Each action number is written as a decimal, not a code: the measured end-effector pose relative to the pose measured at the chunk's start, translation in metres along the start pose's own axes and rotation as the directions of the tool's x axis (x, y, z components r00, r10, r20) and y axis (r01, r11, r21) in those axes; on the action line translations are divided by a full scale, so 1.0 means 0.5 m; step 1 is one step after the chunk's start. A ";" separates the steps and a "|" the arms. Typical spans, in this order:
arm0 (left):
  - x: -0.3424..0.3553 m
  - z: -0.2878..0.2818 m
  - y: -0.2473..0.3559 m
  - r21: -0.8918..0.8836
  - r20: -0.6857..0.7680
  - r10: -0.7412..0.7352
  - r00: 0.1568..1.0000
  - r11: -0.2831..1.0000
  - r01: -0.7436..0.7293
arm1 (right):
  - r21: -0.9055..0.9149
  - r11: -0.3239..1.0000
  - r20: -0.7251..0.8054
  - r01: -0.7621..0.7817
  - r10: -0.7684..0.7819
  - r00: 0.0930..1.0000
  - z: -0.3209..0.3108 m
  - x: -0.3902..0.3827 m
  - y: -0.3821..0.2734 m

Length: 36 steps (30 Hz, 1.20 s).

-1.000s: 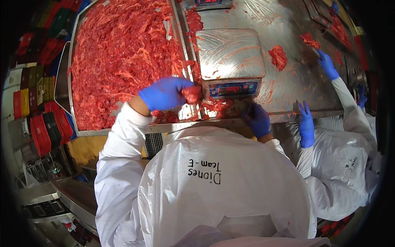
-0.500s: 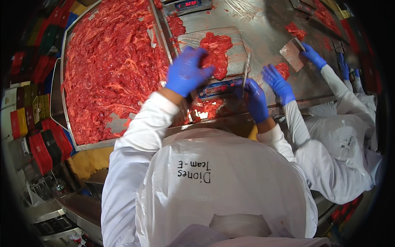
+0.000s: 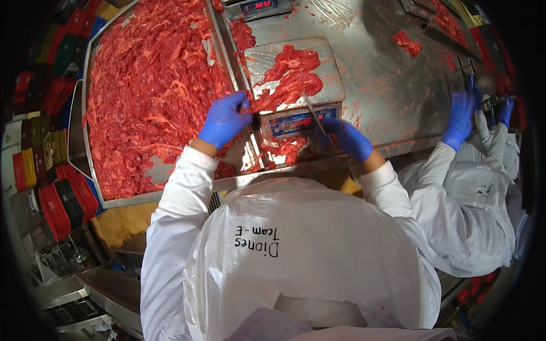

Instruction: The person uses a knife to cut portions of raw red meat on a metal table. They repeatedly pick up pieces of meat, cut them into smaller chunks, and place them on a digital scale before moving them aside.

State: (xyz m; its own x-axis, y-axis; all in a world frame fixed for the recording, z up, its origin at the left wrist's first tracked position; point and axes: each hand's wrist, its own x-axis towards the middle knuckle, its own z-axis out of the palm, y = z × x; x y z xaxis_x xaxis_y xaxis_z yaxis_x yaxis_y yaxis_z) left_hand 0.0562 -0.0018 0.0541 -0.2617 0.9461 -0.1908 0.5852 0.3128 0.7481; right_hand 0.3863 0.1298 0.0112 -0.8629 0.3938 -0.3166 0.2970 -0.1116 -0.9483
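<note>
Raw red meat (image 3: 290, 85) lies on the platform (image 3: 327, 62) of a scale with a red display. My left hand (image 3: 224, 119), in a blue glove, is closed on a strip of meat at the scale's left, beside the big meat-filled tray (image 3: 90, 142). My right hand (image 3: 347, 138), also gloved in blue, is closed around a thin metal blade (image 3: 313, 113), angled up to the meat on the scale's front. Its fingertips are partly in shadow. More scraps (image 3: 284, 149) lie below the display.
A second scale (image 3: 256, 7) stands at the back of the steel table (image 3: 387, 102), with meat piles farther right. Co-workers' gloved hands (image 3: 458, 122) are along the table's right. Coloured crates (image 3: 54, 210) are stacked at the left.
My left hand has drawn left off the scale with meat, which now stretches toward it. The blade leans toward the meat. The co-worker's hands beside me have moved right.
</note>
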 end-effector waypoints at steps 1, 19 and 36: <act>-0.011 0.007 -0.004 -0.172 -0.005 -0.041 0.999 0.984 0.040 | 0.079 0.997 0.092 -0.016 0.009 0.996 0.007 -0.014 -0.011; 0.000 0.084 0.068 0.298 0.039 0.274 0.961 0.915 -0.273 | 0.561 0.817 -0.002 -0.135 0.164 0.986 0.106 0.092 -0.080; -0.087 -0.005 -0.097 0.241 0.228 -0.045 0.973 0.970 -0.011 | 0.385 0.917 0.116 -0.108 0.068 0.991 0.116 0.133 0.002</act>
State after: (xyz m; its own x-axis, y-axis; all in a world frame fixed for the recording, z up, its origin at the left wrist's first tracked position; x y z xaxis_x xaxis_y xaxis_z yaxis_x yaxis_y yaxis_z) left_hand 0.0373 -0.0584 0.0279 -0.1064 0.9252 -0.3642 0.7558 0.3132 0.5751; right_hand 0.3052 0.1029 -0.0119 -0.8822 0.2769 -0.3808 0.2081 -0.4961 -0.8430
